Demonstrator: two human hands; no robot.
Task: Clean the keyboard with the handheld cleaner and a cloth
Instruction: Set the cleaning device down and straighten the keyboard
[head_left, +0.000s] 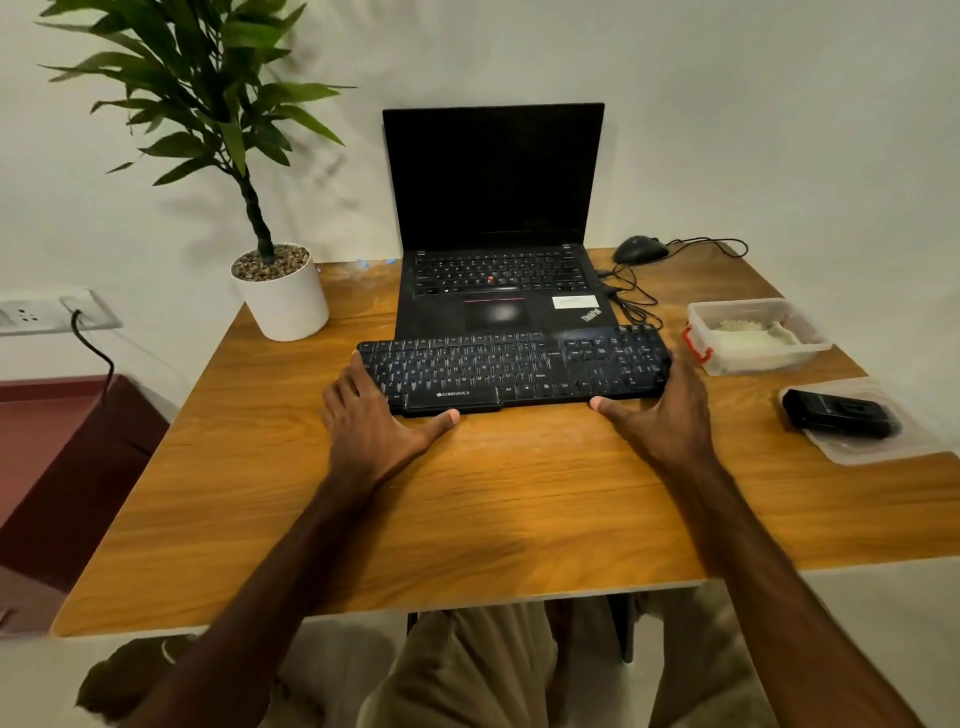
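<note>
One keyboard (511, 371) on the counter (519, 499), right in front of one laptop (493, 176), my left hand (363, 415) and right hand (670, 415) each with a grip clamped on an end. One handheld cleaner (839, 418) and one clear tub (753, 364) off right, one mouse (640, 250), one plant (208, 78). Wood top, white wall (727, 104).

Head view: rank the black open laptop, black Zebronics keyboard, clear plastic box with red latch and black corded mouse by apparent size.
Largest to smallest:
1. black open laptop
2. black Zebronics keyboard
3. clear plastic box with red latch
4. black corded mouse, which sits farther back, so it looks somewhat smaller.
</note>
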